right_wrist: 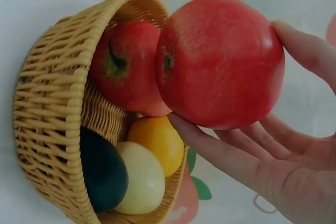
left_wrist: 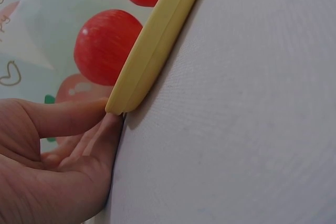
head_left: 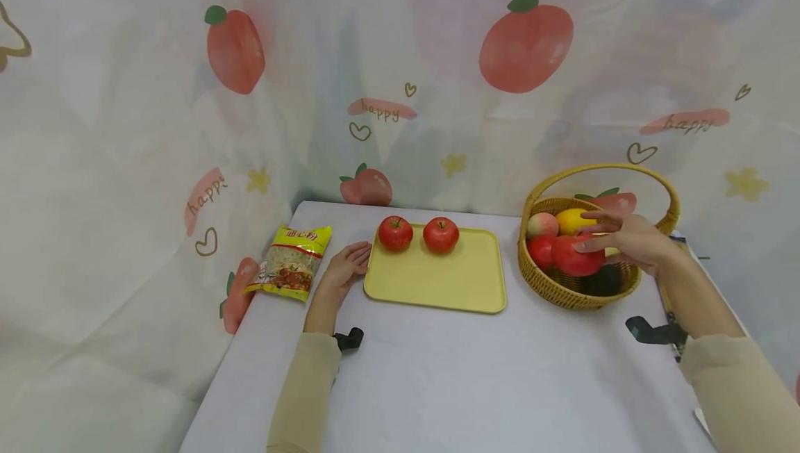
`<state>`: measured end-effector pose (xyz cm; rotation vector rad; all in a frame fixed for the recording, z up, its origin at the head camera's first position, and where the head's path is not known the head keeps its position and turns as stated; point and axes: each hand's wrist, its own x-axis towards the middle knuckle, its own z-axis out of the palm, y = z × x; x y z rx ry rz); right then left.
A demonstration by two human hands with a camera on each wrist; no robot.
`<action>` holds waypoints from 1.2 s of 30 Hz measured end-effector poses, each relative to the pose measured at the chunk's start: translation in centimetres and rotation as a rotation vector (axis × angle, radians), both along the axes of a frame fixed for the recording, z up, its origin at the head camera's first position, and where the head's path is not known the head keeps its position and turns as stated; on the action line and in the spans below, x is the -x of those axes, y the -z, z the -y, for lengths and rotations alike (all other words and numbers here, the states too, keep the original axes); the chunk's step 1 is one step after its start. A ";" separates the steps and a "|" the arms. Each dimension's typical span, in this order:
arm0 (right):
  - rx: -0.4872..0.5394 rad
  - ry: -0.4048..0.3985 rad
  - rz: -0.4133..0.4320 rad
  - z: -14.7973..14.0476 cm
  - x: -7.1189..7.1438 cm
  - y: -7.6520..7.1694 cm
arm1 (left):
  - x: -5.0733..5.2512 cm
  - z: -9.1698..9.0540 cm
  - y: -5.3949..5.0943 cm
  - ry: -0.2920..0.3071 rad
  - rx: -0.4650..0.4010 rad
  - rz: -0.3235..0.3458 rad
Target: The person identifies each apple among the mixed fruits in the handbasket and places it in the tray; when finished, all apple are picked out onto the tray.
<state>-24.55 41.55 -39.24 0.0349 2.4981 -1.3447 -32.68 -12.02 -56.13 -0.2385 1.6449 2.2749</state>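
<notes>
My right hand (head_left: 637,241) holds a red apple (right_wrist: 220,61) between thumb and fingers, over the wicker basket (head_left: 553,291). A second red apple (right_wrist: 126,72) lies inside, right beside the held one. Also in the basket are a pinkish peach (head_left: 542,224), a yellow fruit (head_left: 571,221), a pale round fruit (right_wrist: 140,177) and a dark oval fruit (right_wrist: 105,171). At the left edge of the yellow tray (head_left: 437,286), my left hand (head_left: 342,269) pinches the rim. Two red apples (head_left: 395,233) (head_left: 441,235) sit along the tray's far side.
A yellow bag of dry food (head_left: 292,262) lies left of my left hand. The basket's arched handle (head_left: 600,167) rises behind the fruit. Partly hidden by my right forearm, a flat item (head_left: 669,300) lies at the table's right edge. A printed cloth (head_left: 437,57) hangs behind.
</notes>
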 end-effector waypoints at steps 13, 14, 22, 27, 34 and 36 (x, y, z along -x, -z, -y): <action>-0.018 0.157 -0.231 2.9 -1.9 -0.7 | 0.0 -0.2 0.0 -0.012 -0.013 -0.008; -0.010 0.165 -0.249 3.2 -2.1 -0.8 | 0.1 -0.2 0.1 -0.012 -0.015 -0.011; 0.061 0.236 -0.350 5.7 -3.8 -1.4 | 0.2 -0.2 0.2 -0.019 -0.014 -0.007; 0.184 0.256 -0.413 7.2 -4.4 -1.3 | 0.2 -0.3 0.2 -0.016 -0.014 -0.009; 0.277 0.248 -0.467 10.1 -4.1 -1.6 | 0.2 -0.3 0.3 -0.027 -0.012 -0.005; 0.300 0.245 -0.461 10.8 -4.0 -1.4 | 0.2 -0.3 0.3 -0.027 -0.016 -0.006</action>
